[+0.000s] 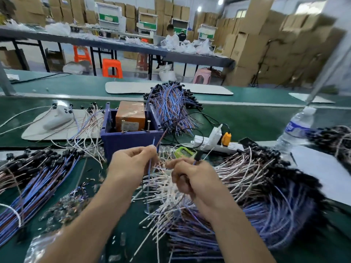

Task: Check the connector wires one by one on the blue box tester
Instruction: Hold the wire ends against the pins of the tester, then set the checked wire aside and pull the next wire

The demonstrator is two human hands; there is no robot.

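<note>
The blue box tester (131, 138) stands on the green bench just beyond my hands, with an orange block (131, 114) and two upright screws inside it. My left hand (133, 164) pinches the blue and brown ends of a connector wire (149, 179), which point up toward the box's front right corner. My right hand (190, 177) grips the same wire's black connector end (198, 155). Both hands hover over a large heap of loose wires (247, 186).
A sorted wire pile (38, 179) lies at the left, another bundle (171, 103) behind the box. A power strip (212, 143) with an orange plug, a green meter (183, 151) and a water bottle (296, 130) sit at the right. A white iron-shaped part (57, 116) lies far left.
</note>
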